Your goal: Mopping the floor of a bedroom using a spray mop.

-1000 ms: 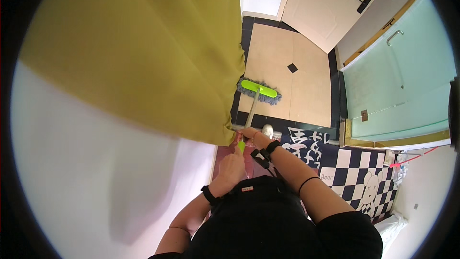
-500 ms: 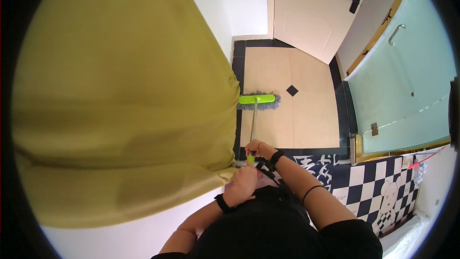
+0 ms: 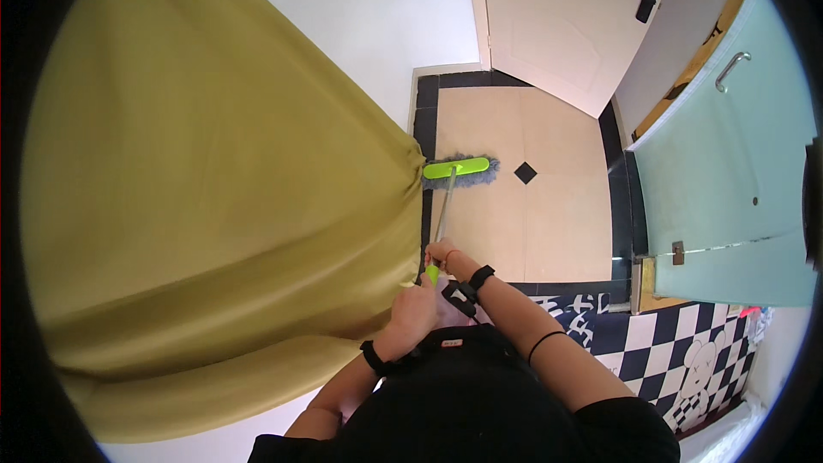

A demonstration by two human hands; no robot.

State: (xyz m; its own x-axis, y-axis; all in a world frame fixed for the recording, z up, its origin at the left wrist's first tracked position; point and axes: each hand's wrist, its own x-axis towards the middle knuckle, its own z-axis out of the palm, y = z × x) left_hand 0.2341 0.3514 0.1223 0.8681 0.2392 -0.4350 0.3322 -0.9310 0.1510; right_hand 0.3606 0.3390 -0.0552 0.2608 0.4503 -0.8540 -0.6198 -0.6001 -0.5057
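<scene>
A mop [image 3: 457, 168] with a bright green head and grey shaggy fringe lies flat on the beige tiles, its left end at the dark border and against the hem of an olive-gold curtain [image 3: 214, 180]. Its silver pole runs back toward me to a green grip. My left hand [image 3: 413, 313] is wrapped round the end of that grip, partly hiding it. Farther up, my right hand [image 3: 440, 255] is closed on the pole just above the green part. Both wrists wear black bands.
Beyond the tiled floor [image 3: 480, 223] stands a cream door [image 3: 574, 26] with a black handle. A frosted glass door [image 3: 729, 171] is on the right. At the lower right lies a black-and-white checkered mat [image 3: 669, 343]. A white wall [image 3: 343, 17] rises behind the curtain.
Both hands have shifted slightly left and away from me with the mop's pole. The mop head has moved a little left and tilted. The curtain hangs in new folds, and the view has shifted.
</scene>
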